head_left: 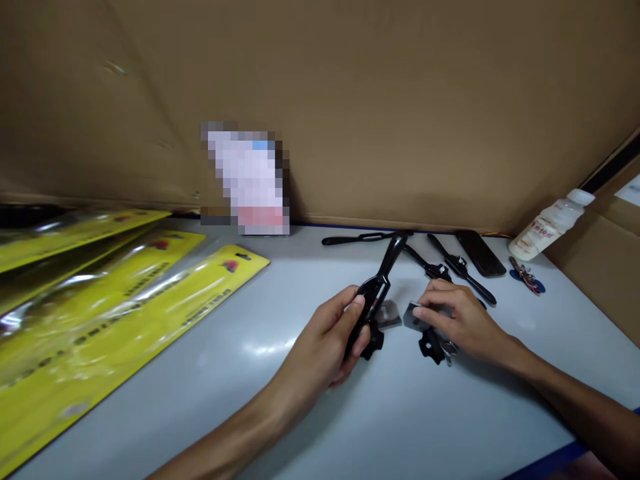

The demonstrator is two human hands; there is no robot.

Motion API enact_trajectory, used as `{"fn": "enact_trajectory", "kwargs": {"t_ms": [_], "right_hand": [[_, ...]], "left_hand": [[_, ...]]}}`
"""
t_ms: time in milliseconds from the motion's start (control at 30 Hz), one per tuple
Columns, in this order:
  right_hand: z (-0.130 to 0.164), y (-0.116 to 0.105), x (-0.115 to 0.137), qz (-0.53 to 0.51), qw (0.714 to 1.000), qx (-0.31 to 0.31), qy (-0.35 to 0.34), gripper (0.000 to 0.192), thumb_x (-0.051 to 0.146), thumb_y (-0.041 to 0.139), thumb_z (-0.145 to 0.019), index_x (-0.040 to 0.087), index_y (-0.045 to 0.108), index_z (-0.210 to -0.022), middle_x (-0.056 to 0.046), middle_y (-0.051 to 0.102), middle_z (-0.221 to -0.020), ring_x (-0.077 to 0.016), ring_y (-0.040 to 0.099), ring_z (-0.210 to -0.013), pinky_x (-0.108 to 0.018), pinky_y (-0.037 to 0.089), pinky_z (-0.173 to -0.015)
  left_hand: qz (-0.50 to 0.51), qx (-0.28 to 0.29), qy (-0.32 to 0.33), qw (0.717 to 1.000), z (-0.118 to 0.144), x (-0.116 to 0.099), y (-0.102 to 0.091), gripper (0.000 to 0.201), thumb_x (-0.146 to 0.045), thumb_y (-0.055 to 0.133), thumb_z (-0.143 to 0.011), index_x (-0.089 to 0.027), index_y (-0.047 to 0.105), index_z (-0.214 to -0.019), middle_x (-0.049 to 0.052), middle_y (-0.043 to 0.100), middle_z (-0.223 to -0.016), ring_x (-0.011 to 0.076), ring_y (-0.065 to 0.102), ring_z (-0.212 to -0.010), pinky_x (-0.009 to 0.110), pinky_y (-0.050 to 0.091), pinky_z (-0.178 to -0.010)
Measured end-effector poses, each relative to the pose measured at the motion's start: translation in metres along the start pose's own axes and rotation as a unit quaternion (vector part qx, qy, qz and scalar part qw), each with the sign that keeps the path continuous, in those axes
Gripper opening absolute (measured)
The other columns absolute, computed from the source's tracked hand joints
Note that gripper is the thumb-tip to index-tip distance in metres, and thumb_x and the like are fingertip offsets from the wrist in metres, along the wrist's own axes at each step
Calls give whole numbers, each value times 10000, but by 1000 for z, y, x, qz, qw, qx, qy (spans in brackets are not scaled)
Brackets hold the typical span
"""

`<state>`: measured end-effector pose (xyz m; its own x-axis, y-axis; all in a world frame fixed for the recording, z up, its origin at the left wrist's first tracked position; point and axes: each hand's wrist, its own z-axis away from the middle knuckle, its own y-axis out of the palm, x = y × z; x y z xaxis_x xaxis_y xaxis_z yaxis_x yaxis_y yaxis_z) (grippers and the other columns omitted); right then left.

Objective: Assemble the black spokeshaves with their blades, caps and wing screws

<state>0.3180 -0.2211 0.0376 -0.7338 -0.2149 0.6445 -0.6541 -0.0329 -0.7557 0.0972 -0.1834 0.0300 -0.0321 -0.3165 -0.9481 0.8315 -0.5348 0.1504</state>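
My left hand [327,340] is closed around the middle of a black tool body [376,293], which I lift a little above the table [210,373], its long handle pointing away from me. My right hand [463,320] lies low on the table, its fingers half bent, the fingertips pinching a small grey metal blade [414,317]; a black knob piece [431,345] sits just under this hand. A second grey plate [388,313] lies between my hands. To do this well, I judge I must keep the body steady and bring the blade flat, not tilted.
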Motion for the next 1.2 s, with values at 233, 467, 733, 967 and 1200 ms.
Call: {"fn": "enact_trajectory", "kwargs": {"t_ms": [233,467,733,967,1200], "right_hand": [[10,0,27,-256,957,29,130,311,447,610,-882,203,491,-730,34,544,-596,-100,485,-513,-238,377,-489],[12,1,31,-353,923,57,145,333,461,679,-858,184,526,-754,12,623,-611,-82,546,-502,-207,455,-494],[11,12,22,-393,903,98,145,303,439,664,-885,166,572,-790,-56,725,-745,-120,670,-597,-214,514,-515],[12,14,20,-393,903,111,131,290,438,630,-904,149,620,-883,-79,732,-830,-144,690,-706,-222,522,-539],[11,9,21,-315,937,67,133,251,422,574,-921,176,579,-868,-32,691,-714,-110,582,-541,-227,442,-483]], "left_hand": [[-53,39,21,998,5,4,7,390,-576,390,-931,-230,412,-754,-113,379,-468,32,233,-320,128,187,-298],[-50,51,19,997,7,3,7,393,-586,402,-925,-231,431,-760,-101,418,-485,40,262,-312,142,201,-298],[-51,51,3,997,7,3,8,416,-605,395,-918,-231,423,-737,-86,438,-520,44,279,-315,151,219,-294],[-61,98,22,993,9,3,12,338,-522,474,-908,-215,481,-767,-91,414,-516,37,243,-329,158,184,-317],[-30,87,-13,996,9,4,10,367,-561,474,-896,-223,465,-755,-74,459,-513,46,269,-314,160,200,-291]]}}
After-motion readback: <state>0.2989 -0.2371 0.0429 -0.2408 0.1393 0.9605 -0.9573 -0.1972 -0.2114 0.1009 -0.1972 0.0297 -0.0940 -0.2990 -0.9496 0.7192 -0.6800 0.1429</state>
